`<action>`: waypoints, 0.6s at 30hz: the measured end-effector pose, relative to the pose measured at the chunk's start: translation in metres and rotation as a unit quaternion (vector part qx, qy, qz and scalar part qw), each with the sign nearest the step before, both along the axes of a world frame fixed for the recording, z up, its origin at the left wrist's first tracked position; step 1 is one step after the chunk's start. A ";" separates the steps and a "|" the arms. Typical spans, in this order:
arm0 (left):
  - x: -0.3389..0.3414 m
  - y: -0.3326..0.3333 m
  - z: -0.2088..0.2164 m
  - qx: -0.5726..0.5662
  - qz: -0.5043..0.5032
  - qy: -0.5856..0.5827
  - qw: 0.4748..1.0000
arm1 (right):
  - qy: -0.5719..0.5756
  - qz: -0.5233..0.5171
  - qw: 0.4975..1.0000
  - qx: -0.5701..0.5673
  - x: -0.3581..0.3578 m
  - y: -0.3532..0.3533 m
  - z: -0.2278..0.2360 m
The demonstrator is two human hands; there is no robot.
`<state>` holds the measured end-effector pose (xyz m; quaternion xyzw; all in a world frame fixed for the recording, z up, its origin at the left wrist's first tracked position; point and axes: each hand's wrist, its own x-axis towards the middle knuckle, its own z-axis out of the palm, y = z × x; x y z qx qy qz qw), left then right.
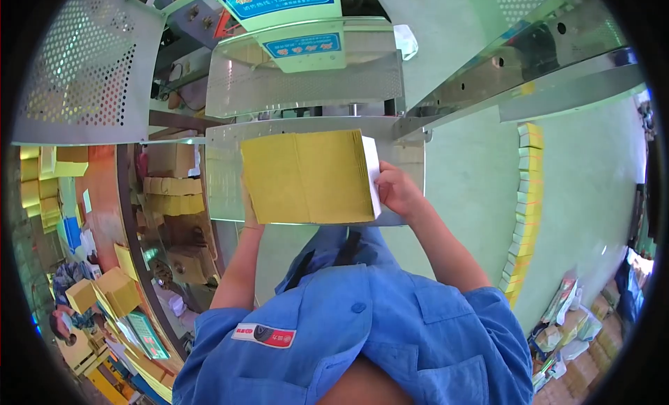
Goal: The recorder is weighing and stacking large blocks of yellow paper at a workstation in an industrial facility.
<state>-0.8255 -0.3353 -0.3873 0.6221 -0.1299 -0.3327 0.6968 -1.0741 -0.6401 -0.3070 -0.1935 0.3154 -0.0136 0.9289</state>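
A thick yellow block (306, 176), which looks like a stack of cardboard or paper, is held level in front of me. Its right side shows layered edges and a white face (373, 178). My right hand (397, 189) grips that white side with bent fingers. On the opposite side, my left hand (249, 208) holds the block's left edge, and most of its fingers are hidden by the block. Beneath lies a steel machine table (226, 175); whether the block touches it I cannot tell.
A clear guard (306, 91) stands at the table's far side, below a machine with blue labels (303, 46). Perforated metal panels (83, 70) flank it. A row of yellow-and-white blocks (527, 203) lines the floor at right. Cartons (118, 291) sit along a bench at left.
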 end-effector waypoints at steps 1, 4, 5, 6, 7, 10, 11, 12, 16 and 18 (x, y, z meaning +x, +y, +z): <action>0.000 0.004 0.003 -0.013 0.028 0.067 0.997 | 0.014 0.008 1.000 -0.021 0.003 0.002 0.003; 0.000 -0.008 0.030 -0.016 0.022 0.113 0.993 | 0.083 -0.056 0.983 -0.152 0.006 0.014 0.000; -0.001 -0.016 0.047 -0.004 -0.013 0.093 0.996 | 0.084 -0.058 0.983 -0.152 0.007 0.016 -0.002; -0.003 -0.023 0.063 -0.005 -0.015 0.094 0.995 | 0.087 -0.075 0.964 -0.240 0.009 0.018 -0.002; -0.006 -0.027 0.077 0.037 -0.023 0.056 0.997 | 0.092 -0.092 0.936 -0.326 0.009 0.024 -0.002; -0.013 -0.032 0.111 0.017 -0.017 0.105 0.994 | 0.177 -0.053 0.770 -0.611 0.018 0.035 -0.003; -0.015 -0.035 0.117 -0.039 -0.002 0.195 0.980 | 0.179 -0.057 0.765 -0.616 0.020 0.034 -0.003; -0.015 -0.035 0.122 -0.043 -0.006 0.196 0.980 | 0.190 -0.049 0.753 -0.628 0.022 0.040 0.000; -0.006 -0.030 0.115 -0.010 -0.057 0.130 0.990 | 0.114 -0.067 0.850 -0.510 0.018 0.039 -0.032; -0.001 -0.021 0.106 0.006 -0.059 0.112 0.992 | 0.119 -0.070 0.895 -0.424 0.020 0.043 -0.003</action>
